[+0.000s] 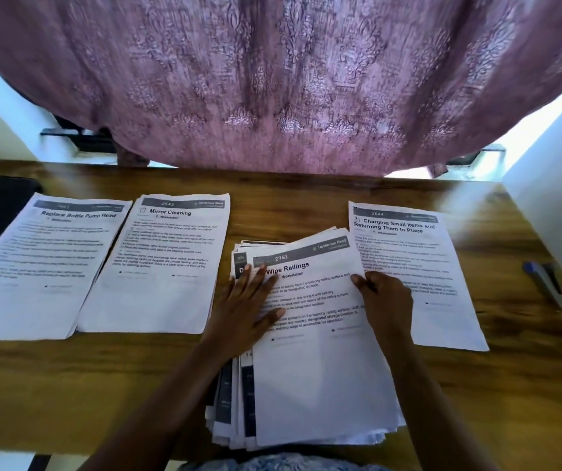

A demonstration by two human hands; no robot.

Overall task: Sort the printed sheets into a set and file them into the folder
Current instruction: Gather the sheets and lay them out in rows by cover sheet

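White printed sheets sit in a loose stack (230, 413) at 6 o'clock on the wooden surface (69, 385), the top sheet (323, 375) headed "Wipe Railings". The left hand (243, 311) lies flat on that sheet's 9 o'clock side with fingers straight and spread, while the right hand (388, 300) pinches its 3 o'clock edge, thumb on top. Toward 10 o'clock lie the Replace Bottle Pump Head sheet (35, 266) and the Mirror Cleaning sheet (160, 266), the Charging Small Items sheet (418, 253) lies at 2 o'clock, and a pen (544, 283) farther out at 3 o'clock.
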